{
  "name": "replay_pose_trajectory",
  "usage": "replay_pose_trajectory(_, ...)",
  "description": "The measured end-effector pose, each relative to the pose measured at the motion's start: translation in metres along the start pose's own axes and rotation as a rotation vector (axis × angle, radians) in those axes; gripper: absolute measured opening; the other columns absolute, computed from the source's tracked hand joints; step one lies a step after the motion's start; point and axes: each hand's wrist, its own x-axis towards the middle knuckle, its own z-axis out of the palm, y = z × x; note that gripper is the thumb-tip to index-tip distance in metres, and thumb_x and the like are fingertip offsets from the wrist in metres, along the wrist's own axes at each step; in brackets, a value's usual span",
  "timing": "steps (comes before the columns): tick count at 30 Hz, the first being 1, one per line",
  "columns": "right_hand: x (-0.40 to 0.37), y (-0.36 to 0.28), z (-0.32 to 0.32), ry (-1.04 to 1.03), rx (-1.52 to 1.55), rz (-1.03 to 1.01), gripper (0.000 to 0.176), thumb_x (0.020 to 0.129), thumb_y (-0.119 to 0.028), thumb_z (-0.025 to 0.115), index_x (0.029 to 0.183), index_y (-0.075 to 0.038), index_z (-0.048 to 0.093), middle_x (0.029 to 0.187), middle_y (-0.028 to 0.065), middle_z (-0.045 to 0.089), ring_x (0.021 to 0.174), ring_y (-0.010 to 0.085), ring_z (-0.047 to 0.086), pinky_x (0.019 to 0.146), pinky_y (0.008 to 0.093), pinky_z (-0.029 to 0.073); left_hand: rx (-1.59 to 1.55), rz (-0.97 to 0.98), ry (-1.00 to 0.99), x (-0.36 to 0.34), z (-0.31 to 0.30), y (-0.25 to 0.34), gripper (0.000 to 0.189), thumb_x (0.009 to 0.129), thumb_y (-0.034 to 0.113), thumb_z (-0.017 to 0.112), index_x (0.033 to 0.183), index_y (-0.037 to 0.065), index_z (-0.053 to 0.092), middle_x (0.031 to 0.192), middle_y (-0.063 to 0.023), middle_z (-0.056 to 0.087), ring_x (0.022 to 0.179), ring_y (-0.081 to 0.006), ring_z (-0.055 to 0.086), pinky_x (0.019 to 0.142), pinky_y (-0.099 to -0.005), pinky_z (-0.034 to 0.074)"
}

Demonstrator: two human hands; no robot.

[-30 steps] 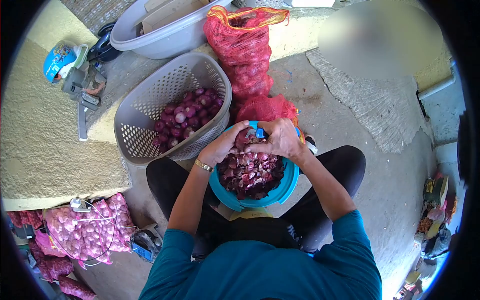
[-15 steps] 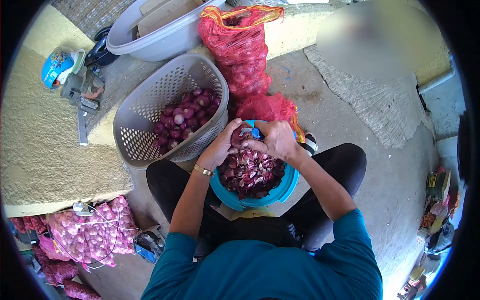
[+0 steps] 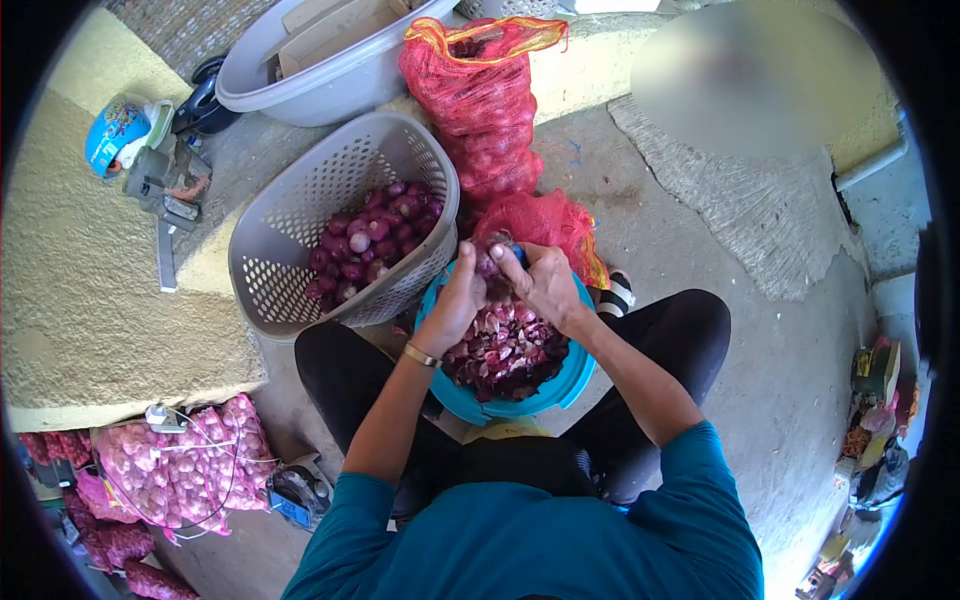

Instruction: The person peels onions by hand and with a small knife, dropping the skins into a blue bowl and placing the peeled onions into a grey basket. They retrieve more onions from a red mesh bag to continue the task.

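Note:
Above a blue tub [image 3: 572,392] between my knees, both hands meet around a red onion [image 3: 488,264]. My left hand [image 3: 457,303] grips the onion from the left side, fingers partly hidden behind it. My right hand [image 3: 545,288] is closed with its thumb against the onion. A bit of a small blue tool [image 3: 518,254] shows by its fingers; its blade or tip is hidden. Below the hands, the tub holds a heap of loose onion skins [image 3: 505,345]. Left of the tub, a grey perforated basket [image 3: 300,215] contains many smooth purple onions [image 3: 365,240].
Red mesh sacks of onions [image 3: 480,120] stand beyond the tub, right of the basket. Behind the basket is a large grey basin [image 3: 300,105]. Pink net bags of bulbs [image 3: 185,465] lie at lower left. A sandalled foot [image 3: 617,293] is right of the tub.
The onion has turned between my hands and the blue tool is less visible. My left hand has shifted slightly right and down, its thumb now pointing up.

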Motion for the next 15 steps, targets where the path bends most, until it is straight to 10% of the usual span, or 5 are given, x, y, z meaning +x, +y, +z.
replay_pose_trajectory(3,0.005,0.009,0.009,0.007,-0.042,0.070,0.064,0.091,-0.057,0.060,0.071,0.003,0.063,0.055,0.0217,0.058,0.055,0.0370,0.063,0.054,0.0416,0.050,0.156,0.383,0.484,0.016,0.035,-0.010,0.068,0.100,0.067,0.019,0.134,0.014,0.046,0.115,-0.0031,0.058,0.103,-0.0155,0.059,0.092,-0.0320,0.048)
replay_pose_trajectory(7,0.005,0.014,0.011,0.064,-0.154,-0.102,0.064,0.089,-0.060,0.061,0.069,0.002,0.062,0.055,0.0223,0.057,0.056,0.0392,0.063,0.053,0.0432,0.050,0.009,0.180,0.462,0.018,0.021,-0.009,0.065,0.100,0.066,0.024,0.131,0.013,0.046,0.116,-0.0068,0.057,0.107,-0.0180,0.060,0.093,-0.0356,0.051)
replay_pose_trajectory(11,0.007,0.014,-0.001,0.073,-0.437,-0.319,0.062,0.085,-0.062,0.064,0.067,-0.002,0.060,0.054,0.0193,0.057,0.055,0.0395,0.062,0.050,0.0455,0.049,-0.042,0.080,0.381,0.014,0.017,-0.004,0.055,0.100,0.064,0.030,0.104,0.016,0.056,0.081,0.0017,0.058,0.061,-0.0060,0.053,0.048,-0.0225,0.039)
replay_pose_trajectory(15,0.007,0.015,-0.010,-0.009,-0.576,-0.455,0.060,0.082,-0.063,0.066,0.066,-0.006,0.058,0.053,0.0165,0.055,0.053,0.0386,0.062,0.049,0.0461,0.049,-0.006,-0.236,0.174,0.006,0.002,0.022,0.051,0.100,0.063,0.035,0.090,0.017,0.055,0.067,0.0048,0.053,0.046,-0.0037,0.040,0.038,-0.0208,0.022)
